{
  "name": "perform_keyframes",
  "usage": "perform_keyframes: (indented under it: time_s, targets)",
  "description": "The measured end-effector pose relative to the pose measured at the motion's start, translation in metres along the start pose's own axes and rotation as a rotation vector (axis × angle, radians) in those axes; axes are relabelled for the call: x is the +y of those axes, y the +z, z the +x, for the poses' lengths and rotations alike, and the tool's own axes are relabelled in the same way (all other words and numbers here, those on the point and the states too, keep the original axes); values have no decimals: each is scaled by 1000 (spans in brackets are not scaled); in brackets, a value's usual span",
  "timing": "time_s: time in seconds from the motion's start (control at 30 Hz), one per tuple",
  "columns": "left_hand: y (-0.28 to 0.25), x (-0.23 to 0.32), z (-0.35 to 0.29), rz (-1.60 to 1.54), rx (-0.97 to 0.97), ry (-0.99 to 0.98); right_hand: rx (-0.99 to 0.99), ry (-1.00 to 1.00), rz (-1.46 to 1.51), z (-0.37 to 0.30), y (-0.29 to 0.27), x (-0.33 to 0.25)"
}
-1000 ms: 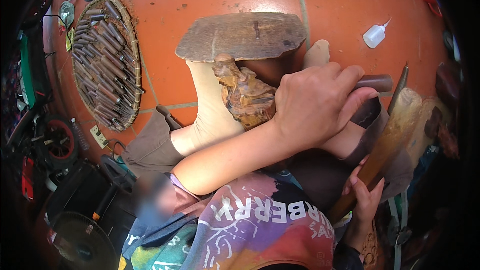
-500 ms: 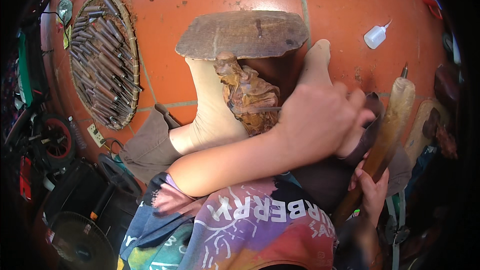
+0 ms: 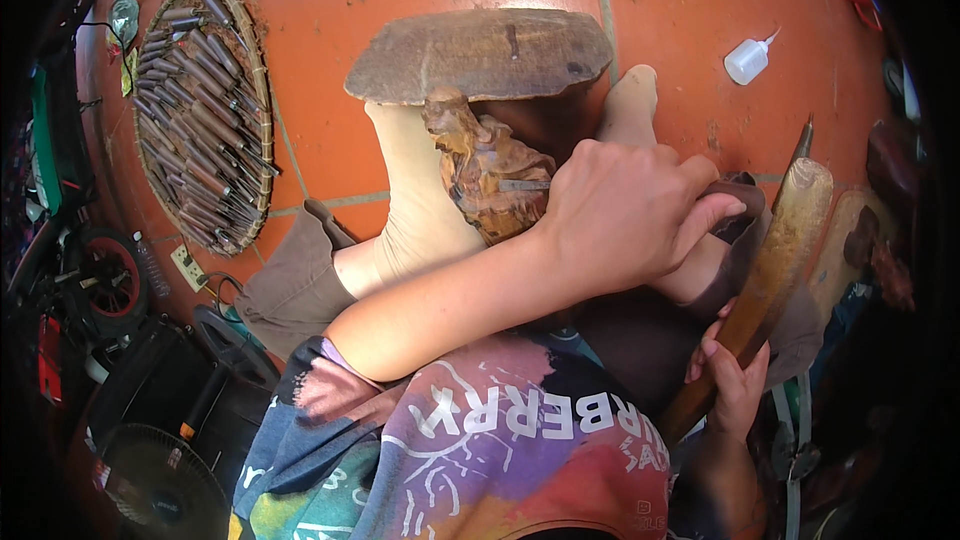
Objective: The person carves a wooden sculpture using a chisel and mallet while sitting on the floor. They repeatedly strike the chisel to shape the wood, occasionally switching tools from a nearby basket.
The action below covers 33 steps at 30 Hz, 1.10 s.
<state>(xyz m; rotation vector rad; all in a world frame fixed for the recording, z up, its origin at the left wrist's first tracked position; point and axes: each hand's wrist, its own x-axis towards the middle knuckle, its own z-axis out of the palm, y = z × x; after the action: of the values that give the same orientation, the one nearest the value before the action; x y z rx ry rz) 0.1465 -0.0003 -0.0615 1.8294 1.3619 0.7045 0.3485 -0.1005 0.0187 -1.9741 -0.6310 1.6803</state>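
A brown wood carving (image 3: 490, 165) with rippled, figure-like shapes stands between my feet, against a wooden board. My left hand (image 3: 625, 210) reaches across from the left, closed round a chisel. The chisel's flat steel blade (image 3: 525, 185) lies against the carving's right side, and its dark handle end shows past my thumb. At the lower right my right hand (image 3: 735, 375) is wrapped round a thick wooden mallet (image 3: 775, 250), held at a slant, apart from the chisel. Beyond the mallet's top end shows a pointed metal tip (image 3: 805, 138); what it belongs to is hidden.
The worn wooden board (image 3: 480, 55) lies across the far side of my feet. To the left, a woven tray (image 3: 268, 130) holds several chisels. A white squeeze bottle (image 3: 747, 62) lies on the orange tiles at right. A fan (image 3: 160, 485) stands lower left.
My left hand, blurred by motion before, is now steady round the chisel. The blade has moved a little farther up the carving. The mallet stays nearly in place in my right hand.
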Motion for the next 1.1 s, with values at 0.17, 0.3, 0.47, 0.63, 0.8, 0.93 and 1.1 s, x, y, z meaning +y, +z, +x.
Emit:
perform_keyframes:
  time_s: [0.17,0.3,0.47,0.63,0.8,0.93,1.1]
  targets:
    - [0,1,2,-9,27,-19,-14,2,-118,-3,0,-1]
    - [1,-1,1,-21,30,15,16,1,-37,-3,3,0]
    - [0,-3,-1,12,4,3,-41,38,-233,1,-12,1]
    - [-1,-1,-2,21,6,19,66,-12,-113,-5,0,4]
    - [-6,1,-2,16,15,37,89,-55,-82,-12,1,16]
    - [-6,1,-4,-7,37,42,60,-54,-86,-11,-4,19]
    - [-4,-1,-7,37,33,43,0,-1,-348,-13,-9,21]
